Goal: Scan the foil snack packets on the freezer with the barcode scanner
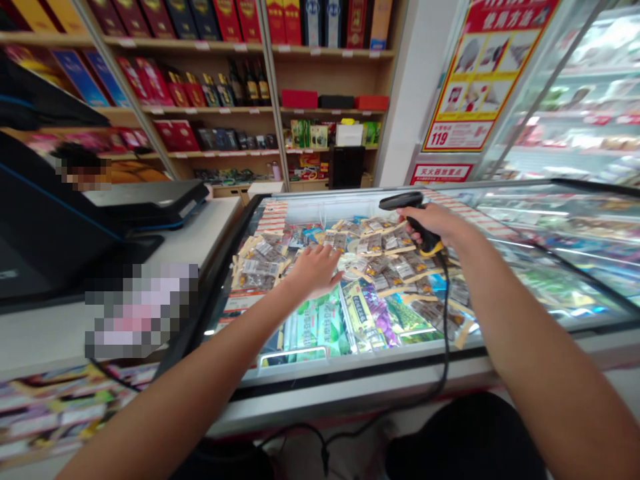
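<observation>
My right hand (433, 221) is wrapped around the handle of a black barcode scanner (403, 200) with a yellow base, held above the freezer top. A black cable (447, 320) hangs from it toward the floor. My left hand (317, 268) stretches out with fingers apart over several small clear-and-tan packets (367, 245); whether it touches them I cannot tell. More such packets (257, 263) lie to its left on the chest freezer's glass lid (300, 343). Under the glass, green ice-pop bags (320, 323) and a purple bag (383, 317) show.
A counter (220, 230) on the left holds a black checkout terminal (50, 227), a flat scale (155, 197) and a blurred-out object (145, 310). Behind stand shelves (330, 57) of boxes and bottles. Another person (83, 167) is partly visible at the back left.
</observation>
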### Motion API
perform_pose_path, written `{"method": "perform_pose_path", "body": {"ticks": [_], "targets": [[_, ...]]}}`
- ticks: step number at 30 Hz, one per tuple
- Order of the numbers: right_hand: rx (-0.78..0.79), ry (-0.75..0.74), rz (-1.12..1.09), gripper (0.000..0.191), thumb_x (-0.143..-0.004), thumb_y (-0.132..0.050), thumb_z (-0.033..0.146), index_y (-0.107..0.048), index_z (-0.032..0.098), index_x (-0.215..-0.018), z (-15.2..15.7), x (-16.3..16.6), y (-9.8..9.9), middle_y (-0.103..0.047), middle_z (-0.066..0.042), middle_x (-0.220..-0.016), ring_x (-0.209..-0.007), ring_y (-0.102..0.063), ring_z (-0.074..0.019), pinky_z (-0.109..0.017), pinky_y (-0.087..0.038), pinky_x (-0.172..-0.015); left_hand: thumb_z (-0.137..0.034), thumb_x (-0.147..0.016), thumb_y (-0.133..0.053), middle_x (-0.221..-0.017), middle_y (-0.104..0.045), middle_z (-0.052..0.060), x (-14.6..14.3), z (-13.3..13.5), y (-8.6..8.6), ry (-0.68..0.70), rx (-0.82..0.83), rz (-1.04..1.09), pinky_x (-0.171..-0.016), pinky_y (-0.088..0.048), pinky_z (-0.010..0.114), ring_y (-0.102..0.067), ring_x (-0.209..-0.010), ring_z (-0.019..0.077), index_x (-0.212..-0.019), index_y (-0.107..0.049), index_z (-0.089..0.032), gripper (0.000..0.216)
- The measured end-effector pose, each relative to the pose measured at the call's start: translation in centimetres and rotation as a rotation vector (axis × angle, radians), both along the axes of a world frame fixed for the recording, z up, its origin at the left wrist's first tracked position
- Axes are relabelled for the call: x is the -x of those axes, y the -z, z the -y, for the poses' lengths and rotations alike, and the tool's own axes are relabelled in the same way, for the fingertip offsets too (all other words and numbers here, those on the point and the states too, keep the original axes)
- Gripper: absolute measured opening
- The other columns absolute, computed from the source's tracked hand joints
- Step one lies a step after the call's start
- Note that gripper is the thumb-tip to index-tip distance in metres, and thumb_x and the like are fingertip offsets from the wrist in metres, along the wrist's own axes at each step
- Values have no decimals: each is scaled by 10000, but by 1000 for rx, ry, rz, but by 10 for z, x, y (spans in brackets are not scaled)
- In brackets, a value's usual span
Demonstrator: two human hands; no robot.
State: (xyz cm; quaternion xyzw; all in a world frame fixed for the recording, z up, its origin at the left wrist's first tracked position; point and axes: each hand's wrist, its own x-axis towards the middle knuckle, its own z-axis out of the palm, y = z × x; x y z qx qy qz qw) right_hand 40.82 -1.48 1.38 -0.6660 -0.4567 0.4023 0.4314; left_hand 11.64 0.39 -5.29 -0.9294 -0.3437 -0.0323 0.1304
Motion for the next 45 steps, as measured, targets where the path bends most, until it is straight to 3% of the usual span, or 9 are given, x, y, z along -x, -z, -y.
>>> {"method": "perform_pose_path", "body": {"ticks": [4, 7, 9, 13, 19, 26, 31, 37, 45], "targets": [[-63, 29, -101, 238, -898, -736, 388, -598, 194, -901, 9, -6, 4, -581, 25, -597, -426, -486, -101, -227, -409, -403, -362, -1062, -338, -1545, -495, 162, -26, -34, -3, -28, 0, 118, -1029, -479, 458, -527, -1355, 312, -1455, -499, -193, 457], [-86, -15, -85, 255, -880, -761, 392, -598, 199, -911, 21, -7, 3, -588, 28, -618, -439, -494, -100, -219, -407, -399, -349, -1078, -285, -1687, -348, 102, -51, -64, 1, 33, 94, 87, -1124, -416, 424, -376, -1510, 258, -1555, -399, -220, 507], [-92, -43, -83, 270, -875, -769, 398, -581, 205, -892, 28, -7, 1, -575, 34, -627, -441, -487, -93, -210, -399, -394, -355, -1082, -282, -1677, -380, 74, -63, -80, 4, 14, 115, 46, -1147, -386, 405, -353, -1524, 230, -1583, -366, -241, 521], [-77, -53, -96, 250, -899, -729, 373, -555, 202, -848, 33, -7, -3, -550, 36, -649, -450, -480, -83, -200, -391, -391, -316, -1054, -348, -1543, -520, 143, -64, -95, 6, -123, 66, 40, -1104, -390, 462, -463, -1423, 301, -1475, -511, -197, 466], [-107, -41, -93, 108, -949, -636, 261, -595, 182, -887, 34, -8, -6, -564, 20, -659, -448, -491, -91, -216, -406, -385, -323, -1028, -404, -1370, -587, 224, -39, -99, 1, -349, -10, 57, -995, -421, 469, -534, -1285, 368, -1343, -582, -144, 404], [-90, 0, -48, 152, -993, -589, 225, -602, 164, -854, 39, -2, -11, -566, 12, -661, -446, -508, -84, -208, -430, -390, -192, -1001, -417, -1358, -609, 234, -14, -107, -7, -406, -42, 18, -1028, -380, 466, -536, -1280, 347, -1334, -578, -118, 377], [-113, 14, -63, 175, -996, -598, 234, -584, 165, -836, 37, -6, -10, -579, 8, -664, -436, -514, -86, -210, -426, -377, -200, -1018, -363, -1384, -589, 219, -7, -98, -11, -369, -91, 37, -1027, -392, 471, -533, -1291, 349, -1308, -600, -122, 383], [-160, -32, -60, 203, -986, -635, 281, -589, 165, -827, 35, -12, -4, -619, -9, -689, -456, -531, -85, -201, -446, -404, -336, -1011, -426, -1454, -562, 155, -29, -64, 5, -249, -124, 63, -993, -430, 467, -529, -1290, 340, -1405, -558, -210, 434], [-182, -49, -109, 212, -928, -722, 348, -609, 173, -889, 32, -19, 1, -621, -7, -702, -474, -531, -92, -210, -449, -412, -177, -969, -428, -1338, -609, 220, -24, -65, 0, -194, -154, 160, -1014, -401, 561, -527, -1273, 400, -1305, -621, -133, 390]]}}
